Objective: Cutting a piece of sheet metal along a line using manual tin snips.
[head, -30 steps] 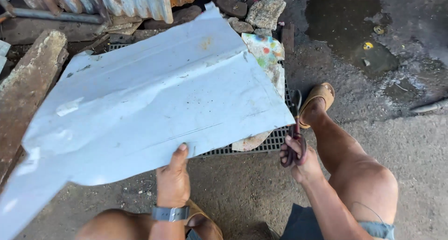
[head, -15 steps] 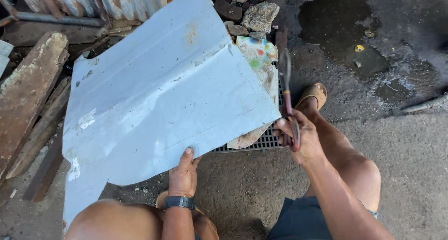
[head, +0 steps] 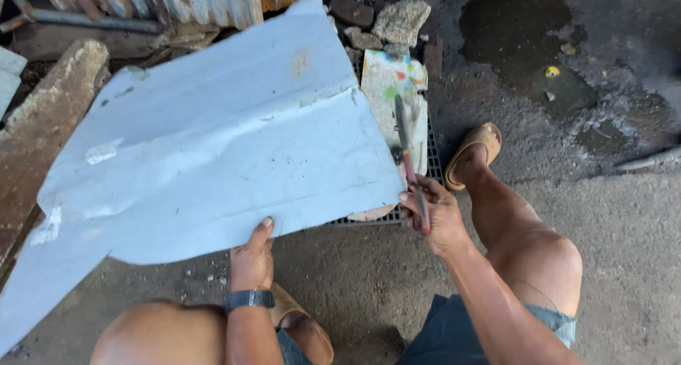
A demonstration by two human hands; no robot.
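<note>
A large pale blue metal sheet (head: 213,152), creased and dented, lies tilted in front of me. My left hand (head: 253,258), with a dark watch on the wrist, grips its near edge, thumb on top. My right hand (head: 434,214) is closed on red-handled metal shears (head: 407,159), whose dark blades point away from me, just off the sheet's right corner. Both my bare knees show at the bottom.
A metal drain grate (head: 386,219) lies under the sheet's right corner, with a paint-stained board (head: 394,81) on it. Stones (head: 401,21) and corrugated metal (head: 206,0) sit at the back. A weathered wooden plank (head: 42,124) lies left. My sandalled foot (head: 474,151) rests right, near a wet patch (head: 525,39).
My right hand has lifted the shears from beside my foot up to the sheet's right corner, blades now pointing away. The sheet has shifted and my left hand regripped its near edge.
</note>
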